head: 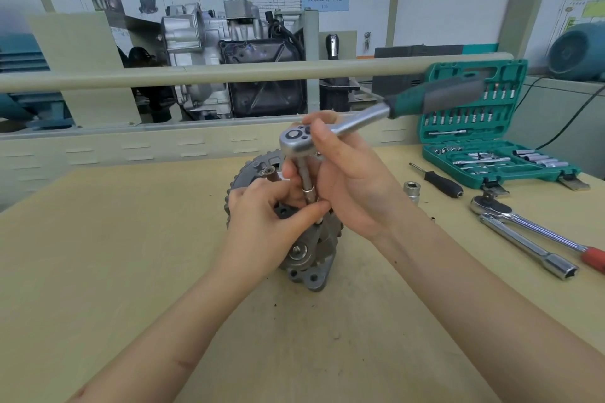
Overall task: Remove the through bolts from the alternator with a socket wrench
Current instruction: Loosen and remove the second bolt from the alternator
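One alternator (pixel 307 258) is sitting mid-table (pixel 131 239), mostly hidden by both hands. The right hand (pixel 347 180) is gripping the head of one socket wrench (pixel 330 134), its extension pointing down into the housing. The left hand (pixel 268 219) is pinching the socket end. Lying off to the right: two more ratchets (pixel 530 239), one loose socket (pixel 412 188), one screwdriver (pixel 440 180) and one open green toolcase (pixel 484 141).

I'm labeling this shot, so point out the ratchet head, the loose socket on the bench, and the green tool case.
ratchet head (pixel 294 140): head view, top face.
loose socket (pixel 412 189): head view, upper rim.
green tool case (pixel 435 70): head view, lid's top-left corner.
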`<control>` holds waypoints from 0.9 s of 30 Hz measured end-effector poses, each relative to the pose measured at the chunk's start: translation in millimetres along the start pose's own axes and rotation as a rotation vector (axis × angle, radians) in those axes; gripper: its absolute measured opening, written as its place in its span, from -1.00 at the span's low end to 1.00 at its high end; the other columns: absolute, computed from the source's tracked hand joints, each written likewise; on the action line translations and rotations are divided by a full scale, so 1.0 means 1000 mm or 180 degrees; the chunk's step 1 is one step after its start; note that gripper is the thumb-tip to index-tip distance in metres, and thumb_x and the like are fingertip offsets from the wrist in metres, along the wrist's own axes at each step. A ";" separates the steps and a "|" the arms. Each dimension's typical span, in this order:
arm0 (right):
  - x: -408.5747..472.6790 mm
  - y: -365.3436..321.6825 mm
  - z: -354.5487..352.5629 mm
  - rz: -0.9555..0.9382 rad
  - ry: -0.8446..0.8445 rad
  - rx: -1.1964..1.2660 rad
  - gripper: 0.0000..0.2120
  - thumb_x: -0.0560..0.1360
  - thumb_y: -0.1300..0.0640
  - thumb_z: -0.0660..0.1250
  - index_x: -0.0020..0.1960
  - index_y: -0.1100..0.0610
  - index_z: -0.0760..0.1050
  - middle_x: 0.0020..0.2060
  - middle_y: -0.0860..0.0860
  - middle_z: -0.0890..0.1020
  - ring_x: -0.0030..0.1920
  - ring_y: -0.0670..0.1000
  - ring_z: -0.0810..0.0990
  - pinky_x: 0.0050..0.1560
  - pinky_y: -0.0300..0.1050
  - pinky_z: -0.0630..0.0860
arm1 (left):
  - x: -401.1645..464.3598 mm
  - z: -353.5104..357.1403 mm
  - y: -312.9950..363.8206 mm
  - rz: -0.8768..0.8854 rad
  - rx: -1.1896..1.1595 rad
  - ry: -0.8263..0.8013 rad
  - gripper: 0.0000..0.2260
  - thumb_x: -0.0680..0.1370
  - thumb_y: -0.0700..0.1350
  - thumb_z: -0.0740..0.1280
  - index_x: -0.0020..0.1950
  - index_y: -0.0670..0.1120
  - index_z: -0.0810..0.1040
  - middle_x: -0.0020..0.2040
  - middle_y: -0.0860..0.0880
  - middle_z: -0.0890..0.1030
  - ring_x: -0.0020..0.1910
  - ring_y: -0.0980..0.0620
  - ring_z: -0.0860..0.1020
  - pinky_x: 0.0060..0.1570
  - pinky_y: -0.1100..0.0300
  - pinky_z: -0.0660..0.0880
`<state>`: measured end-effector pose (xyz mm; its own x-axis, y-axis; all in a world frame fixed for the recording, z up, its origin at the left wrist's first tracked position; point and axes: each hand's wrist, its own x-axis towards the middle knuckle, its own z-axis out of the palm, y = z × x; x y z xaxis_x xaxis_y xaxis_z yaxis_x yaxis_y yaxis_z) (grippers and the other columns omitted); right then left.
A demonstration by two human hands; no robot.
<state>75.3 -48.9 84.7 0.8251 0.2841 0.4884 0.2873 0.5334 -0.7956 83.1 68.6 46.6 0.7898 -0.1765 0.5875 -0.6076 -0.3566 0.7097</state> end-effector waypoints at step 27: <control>0.002 -0.005 -0.008 0.0071 0.0179 0.0105 -0.71 0.31 0.31 0.33 -0.02 0.13 0.36 -0.32 0.01 0.60 -0.35 -0.01 0.60 -0.29 -0.21 0.56 | 0.005 0.003 -0.001 0.0087 0.0039 -0.0186 -0.79 0.33 0.04 0.44 -0.43 0.00 0.51 -0.35 0.08 0.53 -0.10 0.03 0.46 0.05 -0.16 0.37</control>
<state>79.7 -57.5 87.0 0.8574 0.2516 0.4490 0.2530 0.5537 -0.7934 88.1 65.4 47.3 0.7766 -0.2396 0.5826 -0.6283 -0.3620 0.6886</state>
